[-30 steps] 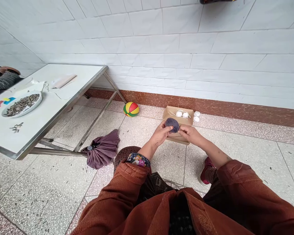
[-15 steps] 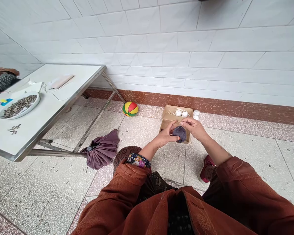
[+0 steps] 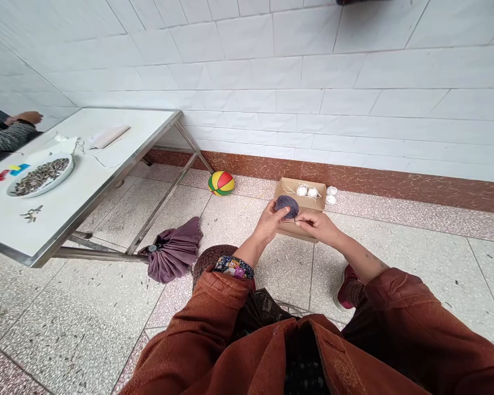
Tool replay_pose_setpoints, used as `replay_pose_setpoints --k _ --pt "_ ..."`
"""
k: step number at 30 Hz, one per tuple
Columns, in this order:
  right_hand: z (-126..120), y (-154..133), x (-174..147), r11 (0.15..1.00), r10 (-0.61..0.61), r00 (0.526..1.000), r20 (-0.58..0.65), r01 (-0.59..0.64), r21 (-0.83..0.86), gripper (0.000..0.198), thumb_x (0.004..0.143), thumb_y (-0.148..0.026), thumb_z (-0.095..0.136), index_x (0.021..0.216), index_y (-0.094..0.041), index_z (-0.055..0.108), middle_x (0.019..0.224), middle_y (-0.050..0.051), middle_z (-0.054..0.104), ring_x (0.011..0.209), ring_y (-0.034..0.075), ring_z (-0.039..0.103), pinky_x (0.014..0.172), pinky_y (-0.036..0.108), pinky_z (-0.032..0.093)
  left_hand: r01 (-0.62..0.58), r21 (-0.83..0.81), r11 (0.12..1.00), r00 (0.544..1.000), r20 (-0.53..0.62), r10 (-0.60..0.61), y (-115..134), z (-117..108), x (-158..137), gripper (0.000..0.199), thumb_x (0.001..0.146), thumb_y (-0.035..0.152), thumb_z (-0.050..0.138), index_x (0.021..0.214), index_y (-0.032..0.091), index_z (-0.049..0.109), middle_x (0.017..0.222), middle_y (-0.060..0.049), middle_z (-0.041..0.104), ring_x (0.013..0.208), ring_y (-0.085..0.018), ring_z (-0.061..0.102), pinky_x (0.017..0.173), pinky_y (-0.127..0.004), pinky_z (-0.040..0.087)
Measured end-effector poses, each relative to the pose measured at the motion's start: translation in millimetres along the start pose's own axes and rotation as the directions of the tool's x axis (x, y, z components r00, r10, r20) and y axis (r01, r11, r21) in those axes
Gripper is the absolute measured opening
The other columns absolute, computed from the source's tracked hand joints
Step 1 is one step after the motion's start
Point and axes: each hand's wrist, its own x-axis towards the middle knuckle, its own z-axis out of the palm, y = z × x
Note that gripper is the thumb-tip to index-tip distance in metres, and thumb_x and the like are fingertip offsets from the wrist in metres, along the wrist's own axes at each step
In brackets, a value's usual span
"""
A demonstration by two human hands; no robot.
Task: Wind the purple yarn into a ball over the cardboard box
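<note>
A ball of dark grey-purple yarn (image 3: 287,206) is gripped in my left hand (image 3: 270,220), its thumb across the front of the ball. Just right of the ball, my right hand (image 3: 318,226) pinches at the yarn strand by the ball's lower edge. Below and behind both hands lies an open cardboard box (image 3: 298,231) on the floor. White yarn balls (image 3: 302,190) with loose strands rest in its far part. More white balls (image 3: 331,195) sit on the floor at the box's right side.
A white table (image 3: 107,123) at left bears a plate (image 3: 61,178) of seeds and a folded cloth (image 3: 109,137). A colourful ball (image 3: 221,183) and a purple cloth bundle (image 3: 175,249) lie on the floor. Another person's arm (image 3: 8,137) shows at far left.
The yarn ball has moved left and up in my left hand and turned. My right hand has dropped from above the ball to its lower right side.
</note>
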Motion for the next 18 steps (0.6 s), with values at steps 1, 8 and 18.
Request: replay_pose_setpoints --k 1,8,18 --pt "-1.3 -2.2 -0.1 1.000 -0.024 1.000 0.016 0.024 0.004 0.022 0.094 -0.042 0.062 0.090 -0.024 0.074 0.084 0.003 0.072 0.074 0.018 0.064 0.072 0.032 0.048 -0.002 0.049 0.999 1.000 -0.022 0.003 -2.5 -0.8 1.1 0.056 0.068 0.037 0.086 0.115 0.019 0.062 0.114 -0.008 0.069 0.102 -0.021 0.065 0.091 -0.037 0.051" --pt "-16.4 -1.8 7.9 0.998 -0.054 0.984 -0.170 0.051 -0.026 0.024 0.096 -0.044 0.063 0.087 -0.026 0.076 0.081 0.004 0.068 0.079 0.021 0.063 0.076 0.037 0.050 0.021 0.269 0.963 0.967 0.238 -0.087 -7.4 2.4 -5.9 0.053 0.068 0.028 0.083 0.119 0.018 0.070 0.114 -0.008 0.071 0.110 -0.025 0.063 0.104 -0.041 0.043" --pt "-8.0 26.6 11.5 0.987 0.137 0.945 -0.297 -0.157 -0.046 0.025 0.093 -0.041 0.059 0.078 -0.022 0.065 0.077 0.004 0.066 0.072 0.021 0.058 0.068 0.033 0.046 0.149 -0.040 0.988 0.911 0.394 -0.122 4.5 8.2 -15.6 0.070 0.065 0.029 0.089 0.131 0.024 0.065 0.129 -0.012 0.066 0.117 -0.026 0.061 0.100 -0.039 0.046"
